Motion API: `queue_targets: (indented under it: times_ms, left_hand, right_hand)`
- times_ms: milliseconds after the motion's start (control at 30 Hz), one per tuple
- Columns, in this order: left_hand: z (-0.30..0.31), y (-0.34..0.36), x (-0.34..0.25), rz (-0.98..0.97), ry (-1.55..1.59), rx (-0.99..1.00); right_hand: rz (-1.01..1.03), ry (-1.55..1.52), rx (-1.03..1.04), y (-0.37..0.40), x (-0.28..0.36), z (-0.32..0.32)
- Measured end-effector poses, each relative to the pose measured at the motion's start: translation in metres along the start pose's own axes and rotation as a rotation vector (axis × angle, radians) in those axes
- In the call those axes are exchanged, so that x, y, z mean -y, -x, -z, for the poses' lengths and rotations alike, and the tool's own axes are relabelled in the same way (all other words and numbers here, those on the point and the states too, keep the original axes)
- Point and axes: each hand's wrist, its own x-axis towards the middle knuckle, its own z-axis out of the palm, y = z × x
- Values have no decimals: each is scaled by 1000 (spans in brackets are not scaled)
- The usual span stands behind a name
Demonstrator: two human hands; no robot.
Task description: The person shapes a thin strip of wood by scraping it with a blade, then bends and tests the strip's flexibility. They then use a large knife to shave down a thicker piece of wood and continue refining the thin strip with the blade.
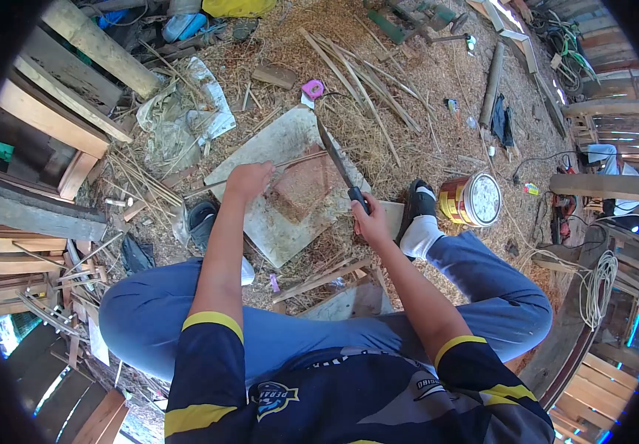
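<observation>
My right hand (368,214) is closed round the black handle of a long knife (340,159), whose dark blade points up and to the left over the board. My left hand (251,180) is closed on a thin stick (299,158), which runs across to the knife blade. Under both lies a pale square board (282,235), with a reddish-brown block (305,189) on its middle. More thin sticks (144,180) lie on the ground to the left of the board.
A paint bucket (470,200) stands right of my shod foot (417,214). A pink tape measure (313,89) lies beyond the board. Long wood strips (367,81) and plastic sheeting (186,115) lie farther off. Coiled cable (598,290) hangs at the right.
</observation>
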Motion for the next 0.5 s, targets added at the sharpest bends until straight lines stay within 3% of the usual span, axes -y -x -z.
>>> queue_targets:
  times_ms: [500]
  left_hand:
    - [-1,1,-1,29,-27,31]
  right_hand:
    - [7,100,-43,-2,1,-3]
